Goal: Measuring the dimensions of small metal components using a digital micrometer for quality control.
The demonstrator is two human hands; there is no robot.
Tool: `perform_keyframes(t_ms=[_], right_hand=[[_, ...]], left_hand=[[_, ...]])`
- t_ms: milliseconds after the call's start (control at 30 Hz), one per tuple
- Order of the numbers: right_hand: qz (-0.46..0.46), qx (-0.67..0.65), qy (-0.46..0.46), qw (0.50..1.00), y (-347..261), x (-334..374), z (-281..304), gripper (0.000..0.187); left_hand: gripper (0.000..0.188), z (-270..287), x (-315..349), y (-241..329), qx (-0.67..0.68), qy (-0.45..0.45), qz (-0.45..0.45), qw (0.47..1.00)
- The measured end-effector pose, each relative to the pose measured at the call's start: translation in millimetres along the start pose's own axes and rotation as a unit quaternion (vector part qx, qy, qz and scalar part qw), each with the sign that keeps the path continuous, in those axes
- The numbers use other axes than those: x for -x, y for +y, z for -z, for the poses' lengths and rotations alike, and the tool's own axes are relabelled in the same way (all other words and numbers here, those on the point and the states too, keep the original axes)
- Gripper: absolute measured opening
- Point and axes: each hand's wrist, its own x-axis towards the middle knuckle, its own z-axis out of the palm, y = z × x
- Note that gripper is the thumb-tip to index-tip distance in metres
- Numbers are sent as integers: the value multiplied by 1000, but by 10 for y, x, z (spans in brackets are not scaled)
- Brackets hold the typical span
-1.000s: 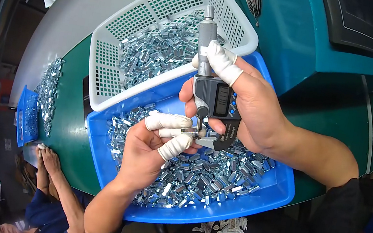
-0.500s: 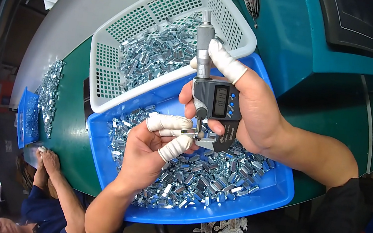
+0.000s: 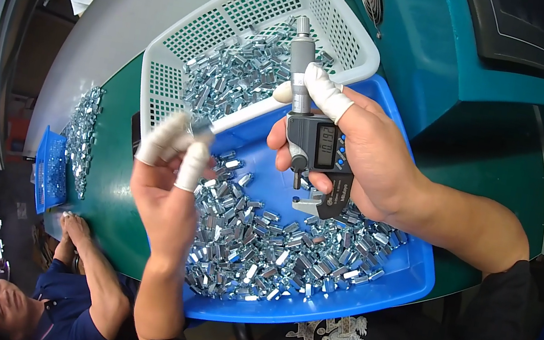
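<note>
I see a green table (image 3: 103, 215) bearing a blue tray (image 3: 403, 278) heaped with small shiny metal spacers (image 3: 274, 248), and touching its far edge a white perforated basket (image 3: 252, 19) holding more of them. Further left lies a smaller blue bin (image 3: 47, 168) beside a loose pile of the same parts (image 3: 84, 131). My right hand (image 3: 366, 149) wraps around a digital micrometer (image 3: 314, 148), its taped thumb and finger pinching the upright thimble. My left hand (image 3: 168, 183), fingertips in white cots, pinches one small metal spacer (image 3: 202, 128) over the basket's near rim, apart from the micrometer. Another person's hands (image 3: 70, 224) rest at the table's edge.
</note>
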Motion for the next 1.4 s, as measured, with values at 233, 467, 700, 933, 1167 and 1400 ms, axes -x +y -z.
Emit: perform_keyframes(t_ms=[233,467,700,933,1167,1400], right_hand=[[-3,0,1,1000,15,-16,15,46],[-2,2,2,1000,7,-8,2,46],[-10,-18,-5,1000,6,5,16,48],[-4,-32,-6,999,9,-4,23,50],[-7,-39,-3,999,12,-12,67,50],[-7,-37,-12,999,-7,-13,13,47]], left_hand=[[25,-51,84,-12,-244,-98,-66,963],[29,-147,192,-105,-580,-180,-106,787],[21,-188,160,-145,-451,-184,-85,869],[19,-157,234,-95,27,-187,128,974],[23,-297,277,-34,150,-191,197,950],[23,-184,267,-63,140,-209,184,950]])
